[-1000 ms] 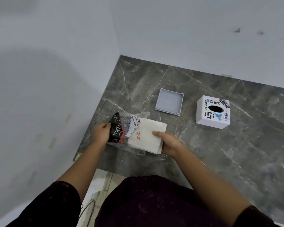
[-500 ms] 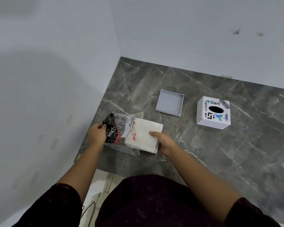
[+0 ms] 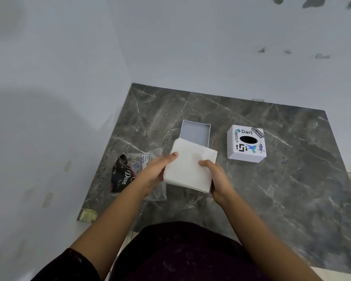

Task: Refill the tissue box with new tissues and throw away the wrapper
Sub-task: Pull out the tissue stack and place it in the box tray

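Note:
A white stack of tissues (image 3: 190, 166) is held above the grey marble table (image 3: 282, 179) between both hands. My left hand (image 3: 156, 173) grips its left edge and my right hand (image 3: 217, 179) grips its right edge. The clear and black plastic wrapper (image 3: 128, 173) lies flat on the table to the left, partly under my left forearm. The white tissue box cover (image 3: 246, 144), with stickers and a dark oval slot, stands to the right. The grey box base (image 3: 196, 132) lies open side up just behind the tissues, its near edge hidden by them.
White walls meet at the table's far left corner. The table's near left corner (image 3: 87, 214) is chipped. My dark clothing fills the bottom of the view.
The tissue stack has come out of the wrapper and moved right and up. My left hand let go of the wrapper and now grips the stack's left edge.

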